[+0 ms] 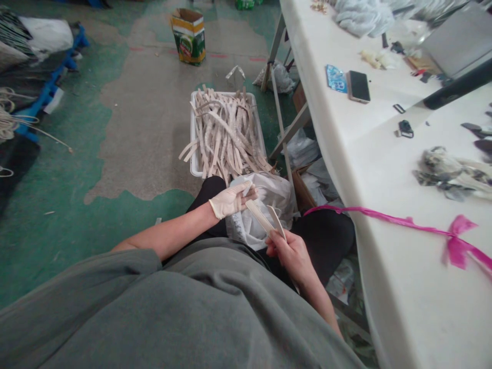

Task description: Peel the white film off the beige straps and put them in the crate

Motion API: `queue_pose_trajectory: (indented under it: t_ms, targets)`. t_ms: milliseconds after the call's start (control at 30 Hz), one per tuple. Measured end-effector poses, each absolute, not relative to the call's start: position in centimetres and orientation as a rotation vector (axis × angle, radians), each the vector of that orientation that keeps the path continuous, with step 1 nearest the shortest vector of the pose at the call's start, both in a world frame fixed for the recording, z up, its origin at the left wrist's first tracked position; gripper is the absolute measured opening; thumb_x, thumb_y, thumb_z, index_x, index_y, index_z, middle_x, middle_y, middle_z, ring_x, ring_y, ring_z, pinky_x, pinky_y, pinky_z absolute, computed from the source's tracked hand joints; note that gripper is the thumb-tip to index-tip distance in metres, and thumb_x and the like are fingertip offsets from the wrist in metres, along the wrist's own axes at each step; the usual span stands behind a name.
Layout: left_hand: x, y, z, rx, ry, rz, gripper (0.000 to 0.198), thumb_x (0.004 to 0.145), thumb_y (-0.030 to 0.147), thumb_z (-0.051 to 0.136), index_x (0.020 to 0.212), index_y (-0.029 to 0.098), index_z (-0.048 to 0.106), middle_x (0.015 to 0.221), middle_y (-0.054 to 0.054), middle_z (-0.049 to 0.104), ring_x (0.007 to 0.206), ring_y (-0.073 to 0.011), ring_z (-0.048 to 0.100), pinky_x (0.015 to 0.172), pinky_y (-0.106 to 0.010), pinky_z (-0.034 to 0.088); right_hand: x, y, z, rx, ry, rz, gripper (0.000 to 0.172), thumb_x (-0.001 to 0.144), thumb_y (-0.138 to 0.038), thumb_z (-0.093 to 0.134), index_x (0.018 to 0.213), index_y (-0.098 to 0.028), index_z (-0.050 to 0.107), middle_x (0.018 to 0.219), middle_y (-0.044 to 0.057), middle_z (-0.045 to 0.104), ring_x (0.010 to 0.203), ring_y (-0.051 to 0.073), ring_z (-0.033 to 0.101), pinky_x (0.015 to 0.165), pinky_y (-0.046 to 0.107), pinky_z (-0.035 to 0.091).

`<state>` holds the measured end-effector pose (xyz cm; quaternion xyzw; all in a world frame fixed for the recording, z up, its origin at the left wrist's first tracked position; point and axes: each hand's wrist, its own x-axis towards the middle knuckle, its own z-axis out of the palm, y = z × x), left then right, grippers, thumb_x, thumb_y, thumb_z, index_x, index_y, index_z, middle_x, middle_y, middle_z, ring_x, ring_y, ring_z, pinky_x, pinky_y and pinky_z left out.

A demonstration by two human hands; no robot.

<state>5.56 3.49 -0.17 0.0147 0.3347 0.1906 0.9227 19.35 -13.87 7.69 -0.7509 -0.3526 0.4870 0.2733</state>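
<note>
My left hand [231, 200], in a thin pale glove, is held palm up over my lap with its fingers stretched out. A small whitish patch shows by its thumb; whether this is glove or a separate piece I cannot make out. My right hand [291, 252] is bare and pinches a beige strip [260, 217], with a second strip end sticking up beside it. The strip's far end comes close to the left fingertips. Beneath both hands lies a white bag [271, 189] between my knees. Ahead of it, a white tub [195, 159] is heaped with long beige strips [226, 133].
A white-covered table [384, 215] runs along my right, bearing a phone [358, 86], a buckle [405, 129], fabric scraps [453, 171] and a pink ribbon [407, 221]. Beneath it are bags and a cardboard box [302, 187]. A green carton [189, 38] stands ahead; a blue pallet [49, 97] is left.
</note>
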Motion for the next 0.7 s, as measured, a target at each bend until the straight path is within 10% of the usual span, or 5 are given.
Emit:
queue_pose_trajectory:
  t_ms: [700]
  targets:
    - [5.2,2.5,-0.4,0.227,0.789,0.405,0.019,0.096,0.021,0.056,0.085,0.013,0.068,0.086,-0.009,0.075,0.075,-0.0165,0.071,0.074,-0.027,0.056,19.7,-12.8,6.7,-2.061,-0.885,1.289,0.046,0.087,-0.059,0.053,0.073,-0.017,0.065,0.058,0.004,0.063,0.049,0.014,0.053,0.044,0.023,0.036]
